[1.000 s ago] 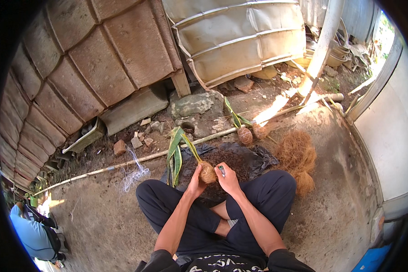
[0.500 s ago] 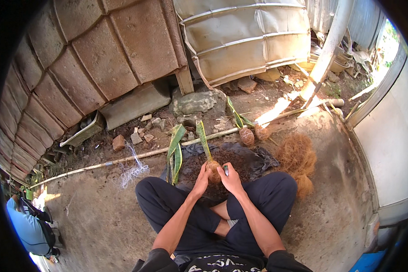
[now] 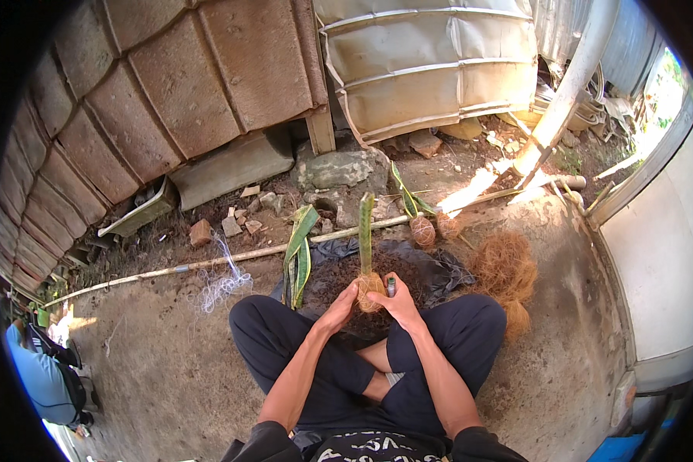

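Observation:
Between my hands, above the dark soil, is a snake plant with a brown coconut-fibre root ball (image 3: pixel 369 291) and one leaf (image 3: pixel 366 235) standing upright. My left hand (image 3: pixel 340 307) is closed against the ball's left side. My right hand (image 3: pixel 400 302) presses the ball's right side with its thumb. A small silver thing with a green top (image 3: pixel 391 287) sticks up from the right hand's fingers; its kind is unclear. Loose snake plant leaves (image 3: pixel 297 258) lie just left of the soil (image 3: pixel 327 279). Two fibre-wrapped snake plants (image 3: pixel 422 230) lie beyond it.
A heap of loose coconut fibre (image 3: pixel 505 266) lies beside my right knee. Tangled white string (image 3: pixel 217 286) is on the ground at left. A long pole (image 3: pixel 162 272) crosses beyond the soil, with rocks and broken bricks (image 3: pixel 201 232) behind. Someone in blue (image 3: pixel 45 381) is at far left.
The ball has turned in my hands: its leaf, leaning left before, now stands upright and shows its narrower side. My right thumb now lies across the ball's front. The view has shifted slightly.

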Available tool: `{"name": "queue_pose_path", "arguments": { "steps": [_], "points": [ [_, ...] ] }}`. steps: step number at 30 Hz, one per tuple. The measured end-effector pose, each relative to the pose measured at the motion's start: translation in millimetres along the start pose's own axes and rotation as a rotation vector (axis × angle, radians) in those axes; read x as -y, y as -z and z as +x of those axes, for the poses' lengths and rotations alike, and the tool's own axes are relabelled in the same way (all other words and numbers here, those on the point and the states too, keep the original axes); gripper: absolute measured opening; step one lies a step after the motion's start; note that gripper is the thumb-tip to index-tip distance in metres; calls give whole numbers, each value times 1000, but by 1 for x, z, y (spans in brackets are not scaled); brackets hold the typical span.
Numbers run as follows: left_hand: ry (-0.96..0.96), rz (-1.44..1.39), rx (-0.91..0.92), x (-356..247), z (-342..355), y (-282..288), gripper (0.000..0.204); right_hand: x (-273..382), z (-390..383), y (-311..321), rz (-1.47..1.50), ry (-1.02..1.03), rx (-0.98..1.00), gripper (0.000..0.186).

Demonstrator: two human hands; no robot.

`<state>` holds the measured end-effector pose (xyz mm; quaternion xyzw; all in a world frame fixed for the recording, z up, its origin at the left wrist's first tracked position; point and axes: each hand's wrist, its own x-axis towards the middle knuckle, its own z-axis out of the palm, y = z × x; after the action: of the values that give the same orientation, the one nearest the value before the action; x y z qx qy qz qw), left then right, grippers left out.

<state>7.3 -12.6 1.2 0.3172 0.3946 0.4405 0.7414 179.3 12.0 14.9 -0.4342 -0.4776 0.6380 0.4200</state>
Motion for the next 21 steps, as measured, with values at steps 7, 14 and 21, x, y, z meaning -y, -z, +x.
{"name": "queue_pose_path", "arguments": {
  "steps": [7,14,21],
  "points": [
    [44,-58,30,2,5,2,49,-9,4,0,-132,-41,-45,33],
    [10,70,-152,3,11,5,51,-18,8,3,-208,99,-72,24],
    [57,16,-184,2,10,6,50,-4,5,-1,52,-9,38,17]
  ]
}}
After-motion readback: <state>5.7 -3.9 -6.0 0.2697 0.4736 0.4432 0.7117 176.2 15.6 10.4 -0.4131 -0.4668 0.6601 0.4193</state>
